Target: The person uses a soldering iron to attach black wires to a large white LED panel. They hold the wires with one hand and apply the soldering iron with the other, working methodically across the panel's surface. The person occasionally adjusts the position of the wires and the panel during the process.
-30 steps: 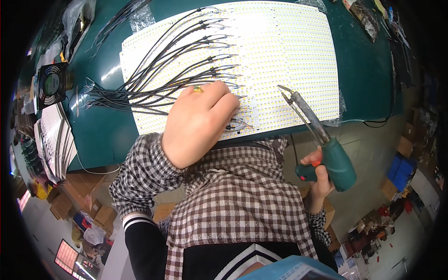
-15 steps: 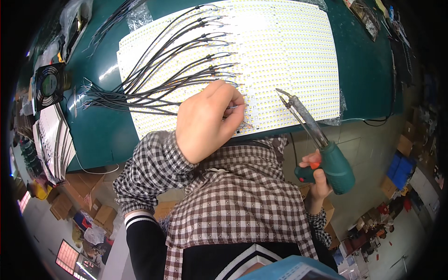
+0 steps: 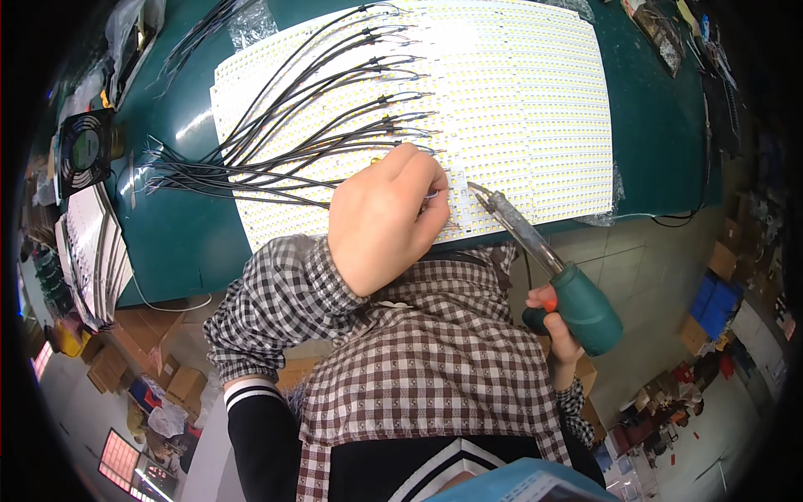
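Observation:
White LED boards [image 3: 535,109] dotted with small yellowish chips lie side by side as one sheet on the green table. Black cables [image 3: 276,138] fan across their left half, with thin stripped ends in a column near the middle. My left hand [image 3: 386,219] is low over the boards, thumb and fingers pinched on a cable's thin wire [image 3: 432,196]; the fingers hide most of it. In my right hand [image 3: 562,328] is a green-handled soldering iron [image 3: 585,305] with a red trigger. Its tip points up and left, just right of my left fingertips; whether it touches a board I cannot tell.
A small black fan [image 3: 86,151] stands at the table's left, above a stack of white boards [image 3: 94,255]. More dark cables [image 3: 196,38] lie at the far left. The table's near edge runs just below the boards. Cardboard boxes [image 3: 186,386] sit on the floor.
The soldering iron has moved left and slightly down, bringing its tip closer to my left fingertips. My left hand has shifted a little to the right, still pinching the wire.

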Available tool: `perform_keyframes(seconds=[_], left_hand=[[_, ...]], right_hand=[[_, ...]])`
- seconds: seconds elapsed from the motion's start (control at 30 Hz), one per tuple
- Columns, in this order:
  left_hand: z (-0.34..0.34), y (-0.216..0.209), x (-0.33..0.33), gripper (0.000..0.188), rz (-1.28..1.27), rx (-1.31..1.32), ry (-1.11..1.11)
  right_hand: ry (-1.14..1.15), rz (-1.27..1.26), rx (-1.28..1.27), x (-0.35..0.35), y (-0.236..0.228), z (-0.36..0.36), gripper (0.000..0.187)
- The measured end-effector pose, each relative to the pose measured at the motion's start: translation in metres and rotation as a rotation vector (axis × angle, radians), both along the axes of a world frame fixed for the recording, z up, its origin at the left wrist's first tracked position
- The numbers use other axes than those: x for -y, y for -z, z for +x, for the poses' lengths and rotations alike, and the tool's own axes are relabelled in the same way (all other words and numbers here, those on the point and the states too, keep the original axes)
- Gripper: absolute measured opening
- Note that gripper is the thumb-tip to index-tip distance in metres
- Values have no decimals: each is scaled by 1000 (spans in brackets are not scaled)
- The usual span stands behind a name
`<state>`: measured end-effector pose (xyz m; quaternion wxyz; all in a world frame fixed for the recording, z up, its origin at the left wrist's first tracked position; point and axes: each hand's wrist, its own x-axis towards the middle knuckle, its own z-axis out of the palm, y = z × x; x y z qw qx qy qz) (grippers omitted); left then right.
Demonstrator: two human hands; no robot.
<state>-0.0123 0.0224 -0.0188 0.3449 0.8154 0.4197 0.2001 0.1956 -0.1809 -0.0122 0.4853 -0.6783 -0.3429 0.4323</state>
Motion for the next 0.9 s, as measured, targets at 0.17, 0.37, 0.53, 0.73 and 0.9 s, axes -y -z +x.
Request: perform_keyframes(seconds=[0.17, 0.37, 0.53, 0.73, 0.9], left_hand=[[2, 3, 2, 14, 17, 41, -12], [2, 0, 1, 10, 27, -3, 6], [3, -2, 2, 10, 13, -12, 9], [3, -1, 3, 12, 8, 8, 0], [3, -3, 1, 10, 17, -28, 7]], right_hand=[[-32, 14, 111, 3, 0, -2, 25], [-72, 8, 154, 2, 0, -1, 26], [-68, 1, 153, 3, 0, -1, 25], [-97, -6, 186, 0, -1, 0, 24], [-73, -30, 163, -1, -1, -2, 26]])
